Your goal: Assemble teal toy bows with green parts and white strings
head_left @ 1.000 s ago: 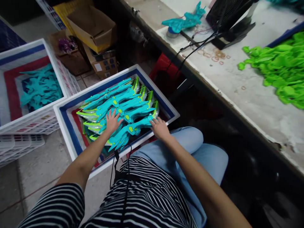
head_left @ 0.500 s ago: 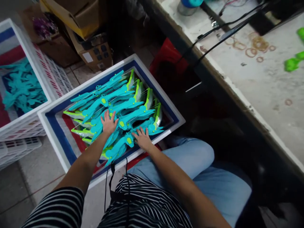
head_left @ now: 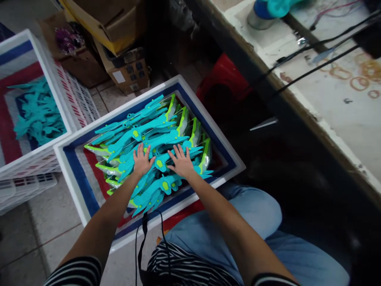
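Rows of turquoise and lime-green plastic toy bows (head_left: 166,139), with thin strings and pale clear parts at their ends, are stacked in a white basket (head_left: 70,184) lined with striped cloth. My left hand (head_left: 143,161) lies on the middle of the stack, fingers spread and palm down. Just to its right, my right hand (head_left: 181,162) rests on the bows with its fingers apart too. Neither hand is closed round a bow. A bow with a lime-green patch shows between the two hands. The bows' lower layers are hidden.
To the left stands another white basket (head_left: 49,79) with turquoise plastic pieces (head_left: 38,115) inside. Cardboard boxes (head_left: 131,75) and a red plastic object (head_left: 223,75) are beyond. A worktop (head_left: 342,135) on the right carries rubber bands (head_left: 360,83), cables and a can (head_left: 260,22).
My right hand has moved up from the near-edge bows onto the middle of the stack, closer to my left hand. My left hand stays on the bows. The view has shifted slightly.
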`<state>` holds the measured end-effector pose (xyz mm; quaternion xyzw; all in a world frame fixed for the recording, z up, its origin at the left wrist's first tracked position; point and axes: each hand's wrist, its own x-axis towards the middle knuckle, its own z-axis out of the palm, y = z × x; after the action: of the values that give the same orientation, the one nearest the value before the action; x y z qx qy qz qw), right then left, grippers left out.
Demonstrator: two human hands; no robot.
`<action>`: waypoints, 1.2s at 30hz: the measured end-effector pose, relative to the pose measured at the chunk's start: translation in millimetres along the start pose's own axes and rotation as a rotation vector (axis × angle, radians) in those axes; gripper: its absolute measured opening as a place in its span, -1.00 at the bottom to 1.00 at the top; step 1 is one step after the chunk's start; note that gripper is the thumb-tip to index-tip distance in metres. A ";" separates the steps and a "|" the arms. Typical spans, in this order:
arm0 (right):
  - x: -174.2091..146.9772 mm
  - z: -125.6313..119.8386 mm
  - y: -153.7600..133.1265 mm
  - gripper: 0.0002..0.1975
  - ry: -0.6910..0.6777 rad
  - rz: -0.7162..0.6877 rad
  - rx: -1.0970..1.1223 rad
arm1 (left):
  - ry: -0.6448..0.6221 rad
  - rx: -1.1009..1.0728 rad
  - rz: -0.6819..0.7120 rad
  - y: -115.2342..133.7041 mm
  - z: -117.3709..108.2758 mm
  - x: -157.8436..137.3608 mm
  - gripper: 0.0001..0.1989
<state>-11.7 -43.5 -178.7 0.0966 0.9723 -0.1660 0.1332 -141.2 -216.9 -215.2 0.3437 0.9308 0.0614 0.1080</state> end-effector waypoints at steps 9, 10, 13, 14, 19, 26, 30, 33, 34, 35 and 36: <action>39.4 21.2 27.5 -0.13 -0.084 -0.015 -0.050 | -0.074 -0.039 -0.041 -2.7 6.0 31.5 -0.33; 42.0 20.3 27.6 -0.12 -0.086 -0.013 -0.050 | -0.077 -0.038 -0.037 -3.4 7.0 34.0 -0.33; 43.2 11.9 25.8 -0.10 -0.119 -0.011 -0.041 | -0.072 -0.060 -0.044 -6.2 6.6 41.3 -0.32; 39.3 7.8 25.0 -0.11 -0.122 -0.022 -0.030 | -0.077 -0.075 -0.045 -6.9 4.9 43.0 -0.32; -21.1 -0.2 26.4 -0.21 -0.084 -0.192 0.020 | -0.013 -0.170 -0.017 2.5 -10.2 14.7 -0.28; -40.6 26.6 39.2 -0.24 -0.360 -0.293 -0.070 | -0.280 -0.213 0.308 20.0 14.6 -101.0 -0.30; -16.6 29.9 41.2 -0.20 -0.391 -0.248 -0.071 | -0.354 -0.175 0.281 12.6 33.3 -101.4 -0.24; -13.9 29.6 41.3 -0.20 -0.381 -0.258 -0.091 | -0.353 -0.149 0.291 12.1 36.5 -92.5 -0.25; -14.7 29.0 40.4 -0.19 -0.385 -0.256 -0.111 | -0.344 -0.146 0.293 13.3 35.8 -92.1 -0.24; -15.9 27.8 38.8 -0.17 -0.391 -0.245 -0.132 | -0.326 -0.148 0.301 14.7 34.2 -93.1 -0.22; -17.6 26.0 36.6 -0.15 -0.393 -0.234 -0.151 | -0.300 -0.153 0.315 16.0 31.7 -95.5 -0.21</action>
<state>19.3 -21.2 -208.1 -0.0612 0.9419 -0.1229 0.3066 -52.7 -265.9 -227.7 0.4811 0.8317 0.0959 0.2600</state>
